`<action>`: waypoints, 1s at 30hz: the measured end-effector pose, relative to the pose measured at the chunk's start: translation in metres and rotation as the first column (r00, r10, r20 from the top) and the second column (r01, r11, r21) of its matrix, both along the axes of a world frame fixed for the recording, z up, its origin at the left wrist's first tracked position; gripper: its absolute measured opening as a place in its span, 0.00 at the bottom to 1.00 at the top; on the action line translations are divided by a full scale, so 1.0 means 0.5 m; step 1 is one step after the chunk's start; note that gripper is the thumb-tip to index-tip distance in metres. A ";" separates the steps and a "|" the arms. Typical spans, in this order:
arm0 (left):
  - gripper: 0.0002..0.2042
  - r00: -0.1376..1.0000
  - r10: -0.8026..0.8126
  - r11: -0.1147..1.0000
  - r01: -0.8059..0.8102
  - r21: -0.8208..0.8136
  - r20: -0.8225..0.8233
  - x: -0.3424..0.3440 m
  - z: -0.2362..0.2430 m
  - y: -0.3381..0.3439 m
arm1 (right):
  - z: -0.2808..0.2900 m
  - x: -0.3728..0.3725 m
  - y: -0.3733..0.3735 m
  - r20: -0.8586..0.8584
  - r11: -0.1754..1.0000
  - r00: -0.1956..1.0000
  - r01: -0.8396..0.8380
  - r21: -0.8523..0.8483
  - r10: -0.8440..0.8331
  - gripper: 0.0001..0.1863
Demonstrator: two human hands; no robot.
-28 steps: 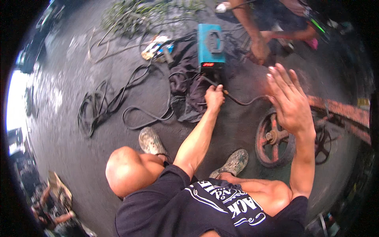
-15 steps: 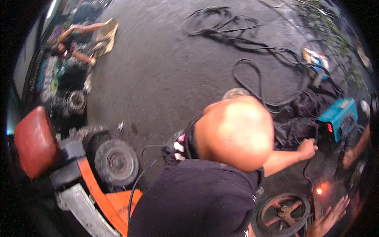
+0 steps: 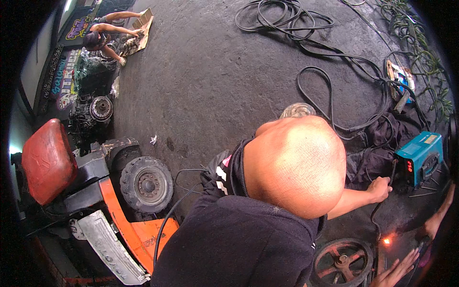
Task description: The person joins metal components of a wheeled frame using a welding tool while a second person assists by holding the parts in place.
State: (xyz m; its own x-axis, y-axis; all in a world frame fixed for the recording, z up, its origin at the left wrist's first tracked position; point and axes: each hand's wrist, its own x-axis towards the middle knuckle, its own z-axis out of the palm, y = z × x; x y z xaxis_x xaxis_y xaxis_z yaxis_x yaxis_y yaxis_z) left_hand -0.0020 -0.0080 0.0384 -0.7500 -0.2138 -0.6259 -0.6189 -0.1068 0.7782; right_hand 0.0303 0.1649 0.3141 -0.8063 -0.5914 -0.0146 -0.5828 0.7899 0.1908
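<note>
Cable (image 3: 373, 218) sat in our curled left hand (image 3: 380, 190) while we held our right hand (image 3: 399, 268) spread near the glow (image 3: 387, 241).

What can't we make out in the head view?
Head view:
Bare left hand: whether it grips the thin black cable; its back hides that.
Open right hand: forearm cut off by the lower edge.
Small orange glow: source lost in glare.
Co-worker's bare arm: shoulder cut off by dark rim.

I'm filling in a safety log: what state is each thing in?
Teal welding machine: on, display lit red
Black welding cable: gripped
Left hand: closed on that cable
Right hand: open, fingers extended
Bright spot: glowing orange
Long black cable: loosely looped
Dark cloth: crumpled
Red seat: unoccupied
</note>
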 end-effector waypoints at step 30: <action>0.14 0.999 0.016 1.000 -0.017 0.008 0.042 -0.001 0.004 0.004 | -0.018 -0.009 0.048 0.087 0.999 0.995 0.043 -0.005 -0.043 0.29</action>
